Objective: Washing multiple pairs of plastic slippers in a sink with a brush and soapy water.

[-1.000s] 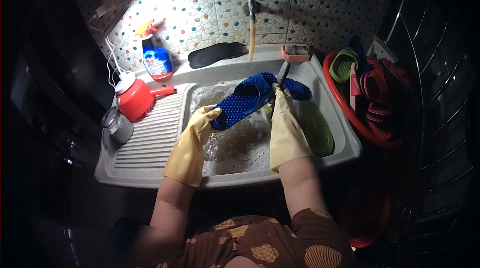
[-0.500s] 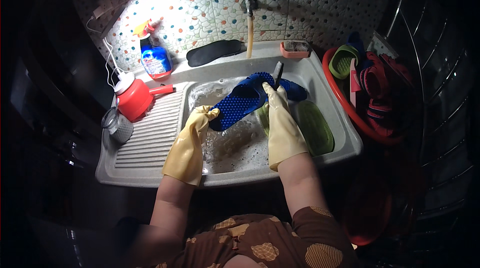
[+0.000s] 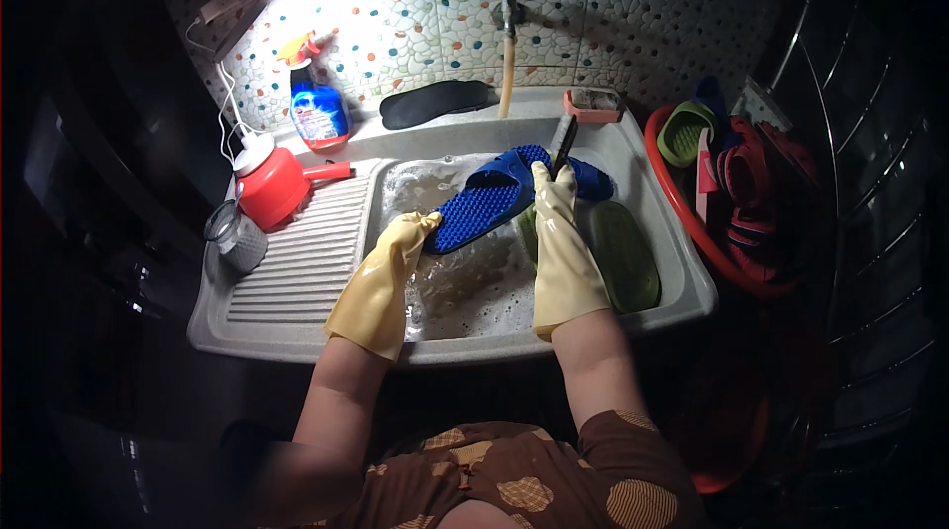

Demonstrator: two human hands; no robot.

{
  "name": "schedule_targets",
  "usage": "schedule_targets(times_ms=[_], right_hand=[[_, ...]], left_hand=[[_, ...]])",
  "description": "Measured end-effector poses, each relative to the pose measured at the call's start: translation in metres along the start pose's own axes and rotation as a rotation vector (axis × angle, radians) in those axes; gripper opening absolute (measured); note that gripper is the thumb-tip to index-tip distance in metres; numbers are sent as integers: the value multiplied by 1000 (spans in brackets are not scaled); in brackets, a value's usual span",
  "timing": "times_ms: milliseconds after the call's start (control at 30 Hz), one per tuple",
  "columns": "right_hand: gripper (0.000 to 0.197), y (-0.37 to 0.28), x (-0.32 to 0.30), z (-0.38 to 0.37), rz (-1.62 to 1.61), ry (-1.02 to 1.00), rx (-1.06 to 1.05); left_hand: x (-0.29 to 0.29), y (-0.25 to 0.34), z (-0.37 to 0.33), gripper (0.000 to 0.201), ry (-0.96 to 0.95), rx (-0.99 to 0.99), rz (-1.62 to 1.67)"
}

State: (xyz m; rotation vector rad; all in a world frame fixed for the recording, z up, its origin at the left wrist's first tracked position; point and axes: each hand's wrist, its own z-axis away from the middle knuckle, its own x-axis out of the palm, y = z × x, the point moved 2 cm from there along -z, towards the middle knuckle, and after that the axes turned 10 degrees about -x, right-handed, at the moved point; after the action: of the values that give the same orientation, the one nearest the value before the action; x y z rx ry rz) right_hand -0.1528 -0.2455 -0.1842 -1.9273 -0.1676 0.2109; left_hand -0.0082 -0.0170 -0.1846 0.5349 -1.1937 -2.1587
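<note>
Over the soapy water in the sink basin [image 3: 465,287] I hold a blue slipper [image 3: 477,213] with a nubby sole, tilted up to the right. My left hand [image 3: 410,232], in a pale yellow rubber glove, pinches its heel end. Gloved the same way, my right hand [image 3: 556,195] is closed round a black brush [image 3: 563,145] with greyish bristles, beside the slipper's strap. Another blue slipper [image 3: 595,180] lies behind the right hand. A green slipper [image 3: 627,257] rests sole up on the basin's right side, and part of another green one shows beside my right wrist.
On the ribbed drainboard [image 3: 297,272] stand a red kettle-like container [image 3: 271,188] and a grey jar [image 3: 237,237]. A blue spray bottle [image 3: 319,114], a black insole [image 3: 435,104] and a pink soap dish [image 3: 592,106] line the back ledge, near the tap [image 3: 508,20]. Right: a red tub [image 3: 672,203] of footwear.
The view has shifted slightly. The brush end has tipped a little to the right, and the slipper's sole now faces me a bit more. Both hands keep their holds.
</note>
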Motion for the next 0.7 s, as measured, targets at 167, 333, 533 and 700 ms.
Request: schedule_targets(times_ms=[167, 333, 533, 700], right_hand=[[37, -4, -1, 5, -21, 33, 37], [39, -2, -2, 2, -76, 45, 94], [41, 20, -6, -13, -437, 97, 12], [42, -45, 1, 20, -670, -24, 236]], left_hand=[[0, 6, 9, 21, 24, -26, -54], [2, 6, 14, 27, -51, -2, 203], [20, 34, 57, 44, -251, -34, -56], [5, 25, 68, 50, -594, -59, 211]])
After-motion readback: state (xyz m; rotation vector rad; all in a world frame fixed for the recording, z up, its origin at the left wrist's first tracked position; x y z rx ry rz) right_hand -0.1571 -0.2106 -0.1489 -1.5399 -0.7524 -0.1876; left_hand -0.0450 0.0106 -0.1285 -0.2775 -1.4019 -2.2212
